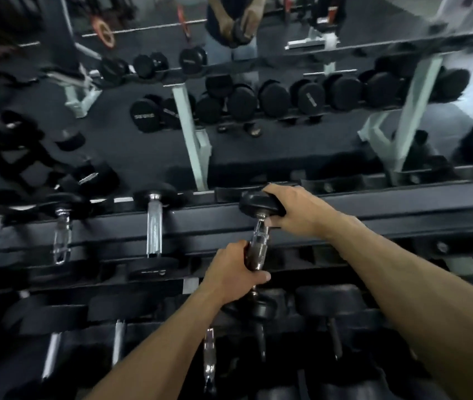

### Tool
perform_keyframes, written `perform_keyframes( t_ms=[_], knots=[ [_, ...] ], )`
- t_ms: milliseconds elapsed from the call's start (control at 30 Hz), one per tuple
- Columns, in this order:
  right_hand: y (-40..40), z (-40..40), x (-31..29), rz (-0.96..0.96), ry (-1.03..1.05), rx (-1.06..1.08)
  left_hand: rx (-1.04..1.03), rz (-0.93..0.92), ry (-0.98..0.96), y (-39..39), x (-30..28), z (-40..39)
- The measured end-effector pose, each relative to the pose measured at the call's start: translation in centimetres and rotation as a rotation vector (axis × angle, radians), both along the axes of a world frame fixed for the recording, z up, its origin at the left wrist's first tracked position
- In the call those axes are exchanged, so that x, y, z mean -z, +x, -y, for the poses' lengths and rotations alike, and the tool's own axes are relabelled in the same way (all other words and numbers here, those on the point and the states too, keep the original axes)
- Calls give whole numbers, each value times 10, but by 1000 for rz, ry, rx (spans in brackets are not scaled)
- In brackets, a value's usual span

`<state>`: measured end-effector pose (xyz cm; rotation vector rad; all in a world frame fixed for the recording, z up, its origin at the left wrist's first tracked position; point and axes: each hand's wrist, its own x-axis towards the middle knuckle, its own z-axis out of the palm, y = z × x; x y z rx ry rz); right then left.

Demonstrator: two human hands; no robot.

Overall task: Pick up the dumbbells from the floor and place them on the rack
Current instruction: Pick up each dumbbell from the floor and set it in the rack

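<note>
A black dumbbell (259,237) with a chrome handle lies across the top tier of the black rack (402,209), its far head at the back rail and its near head over the front. My left hand (233,274) grips the chrome handle near its lower end. My right hand (293,210) curls around the far head, fingers over the top and thumb beneath by the collar. Whether the dumbbell rests on the rails or hangs just above them is unclear in the blur.
Other dumbbells (154,223) lie on the top tier to the left, and several more sit on the lower tier (114,327). A mirror behind the rack reflects the rack, a row of dumbbells (272,99) and a person holding one.
</note>
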<state>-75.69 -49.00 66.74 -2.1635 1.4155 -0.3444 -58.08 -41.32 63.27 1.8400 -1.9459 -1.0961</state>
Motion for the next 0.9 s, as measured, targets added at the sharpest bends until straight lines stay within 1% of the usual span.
perform_keyframes(
  t_ms=[200, 400, 600, 900],
  knots=[
    [7, 65, 8, 4, 19, -100, -146, -41, -18, -5, 13, 45],
    [14, 98, 22, -17, 41, -162, -225, -42, -9, -9, 29, 69],
    [16, 113, 39, -22, 76, -159, -245, 19, -13, -11, 43, 82],
    [17, 119, 42, -44, 117, -169, -209, 11, 16, -4, 48, 86]
  ],
)
